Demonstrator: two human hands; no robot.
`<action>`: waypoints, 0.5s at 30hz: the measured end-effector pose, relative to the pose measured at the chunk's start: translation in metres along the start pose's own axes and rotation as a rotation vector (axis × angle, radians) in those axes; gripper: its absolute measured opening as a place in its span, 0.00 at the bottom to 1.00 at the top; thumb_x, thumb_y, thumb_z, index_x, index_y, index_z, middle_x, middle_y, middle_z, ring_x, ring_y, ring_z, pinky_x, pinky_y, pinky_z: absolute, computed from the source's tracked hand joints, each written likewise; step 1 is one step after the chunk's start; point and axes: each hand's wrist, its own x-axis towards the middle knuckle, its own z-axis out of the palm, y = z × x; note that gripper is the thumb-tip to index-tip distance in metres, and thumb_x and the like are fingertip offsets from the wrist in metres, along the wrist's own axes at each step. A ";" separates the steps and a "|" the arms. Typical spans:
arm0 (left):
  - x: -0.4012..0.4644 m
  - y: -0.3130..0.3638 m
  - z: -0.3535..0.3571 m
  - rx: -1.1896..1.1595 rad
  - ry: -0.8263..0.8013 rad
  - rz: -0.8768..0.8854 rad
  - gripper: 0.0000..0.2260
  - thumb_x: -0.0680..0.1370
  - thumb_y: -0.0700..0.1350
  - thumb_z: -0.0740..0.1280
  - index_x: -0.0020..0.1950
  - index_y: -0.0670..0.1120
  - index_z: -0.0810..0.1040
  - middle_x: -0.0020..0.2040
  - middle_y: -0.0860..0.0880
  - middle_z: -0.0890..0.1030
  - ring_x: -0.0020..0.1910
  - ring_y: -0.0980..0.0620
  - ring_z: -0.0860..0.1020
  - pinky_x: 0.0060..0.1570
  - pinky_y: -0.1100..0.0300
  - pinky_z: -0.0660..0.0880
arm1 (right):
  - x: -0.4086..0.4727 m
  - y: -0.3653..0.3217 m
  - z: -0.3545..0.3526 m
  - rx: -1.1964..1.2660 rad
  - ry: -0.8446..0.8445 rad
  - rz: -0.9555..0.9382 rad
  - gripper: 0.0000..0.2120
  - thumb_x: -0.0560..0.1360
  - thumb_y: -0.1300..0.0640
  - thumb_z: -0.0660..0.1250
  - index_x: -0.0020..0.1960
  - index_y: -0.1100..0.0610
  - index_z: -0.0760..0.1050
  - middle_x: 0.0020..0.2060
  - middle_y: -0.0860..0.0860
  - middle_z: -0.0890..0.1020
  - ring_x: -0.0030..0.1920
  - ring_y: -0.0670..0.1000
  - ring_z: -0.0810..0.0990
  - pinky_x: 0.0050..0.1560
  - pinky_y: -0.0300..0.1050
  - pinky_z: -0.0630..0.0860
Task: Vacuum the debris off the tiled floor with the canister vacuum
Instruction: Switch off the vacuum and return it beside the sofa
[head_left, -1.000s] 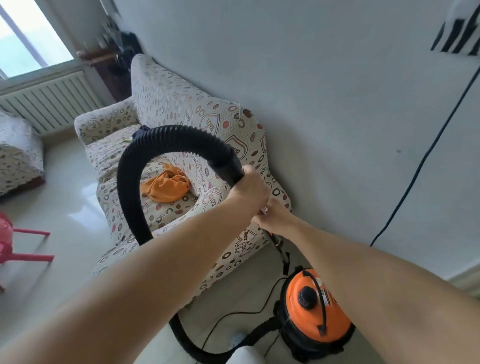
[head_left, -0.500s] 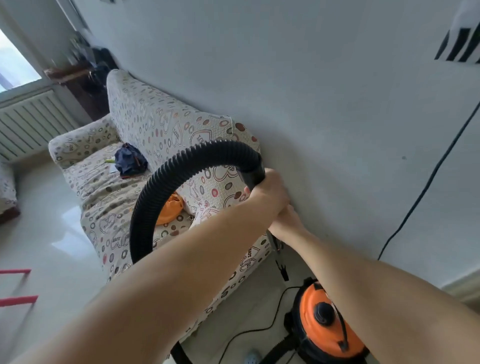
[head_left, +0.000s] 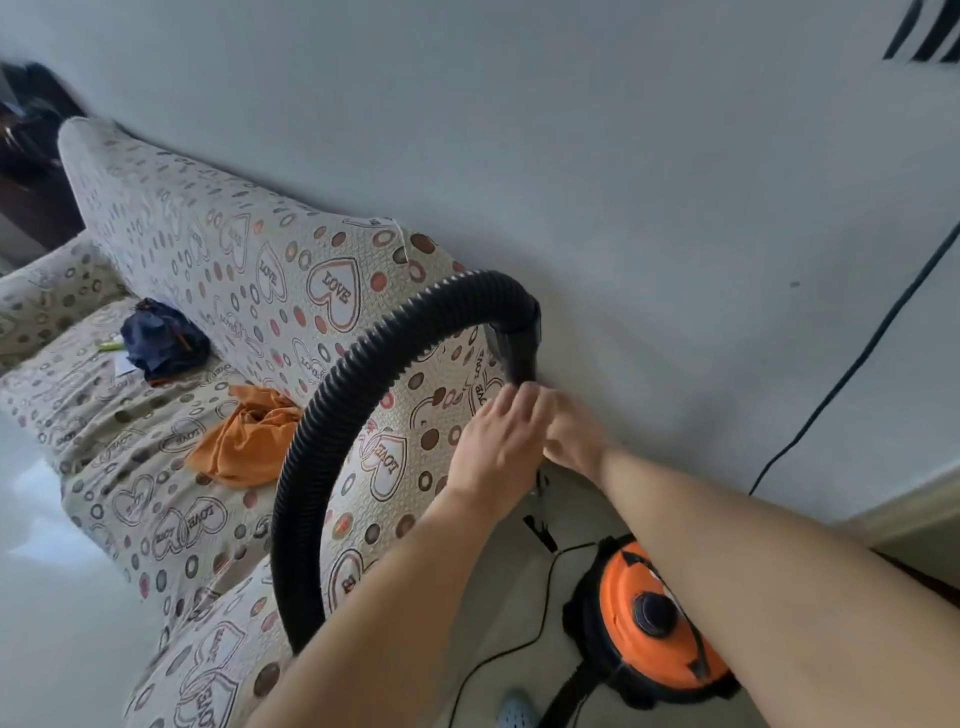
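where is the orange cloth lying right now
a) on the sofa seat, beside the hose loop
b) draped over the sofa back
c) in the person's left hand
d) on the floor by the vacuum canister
a: the orange cloth lies crumpled on the seat of the sofa, just left of the black hose as seen from the head camera, with neither hand touching it.

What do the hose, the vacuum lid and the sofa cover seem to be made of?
Hose: likely flexible plastic, matte black, shown by its close ribs and bend.
Vacuum lid: probably hard plastic, smooth glossy orange.
Sofa cover: woven fabric, matte and textured, printed with hearts and circles; it wrinkles on the seat.
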 end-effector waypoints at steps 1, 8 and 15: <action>-0.003 0.000 0.006 -0.075 -0.049 -0.185 0.15 0.66 0.29 0.68 0.51 0.42 0.76 0.46 0.46 0.77 0.44 0.45 0.77 0.40 0.52 0.79 | 0.007 0.005 -0.001 -0.013 0.033 0.044 0.07 0.75 0.59 0.62 0.48 0.48 0.75 0.38 0.46 0.79 0.41 0.49 0.79 0.48 0.52 0.79; 0.007 -0.015 0.058 -0.499 -0.271 -0.787 0.15 0.80 0.40 0.61 0.67 0.44 0.66 0.62 0.45 0.73 0.57 0.43 0.76 0.53 0.47 0.75 | 0.035 0.012 0.004 0.089 0.006 0.164 0.13 0.75 0.55 0.69 0.38 0.41 0.70 0.37 0.42 0.78 0.42 0.47 0.78 0.45 0.43 0.74; 0.006 -0.029 0.105 -0.655 -0.407 -0.990 0.24 0.81 0.42 0.62 0.77 0.48 0.61 0.70 0.49 0.73 0.66 0.47 0.74 0.62 0.48 0.73 | 0.058 0.032 0.005 0.024 0.043 0.189 0.09 0.76 0.56 0.68 0.39 0.50 0.72 0.39 0.51 0.80 0.42 0.54 0.79 0.45 0.48 0.76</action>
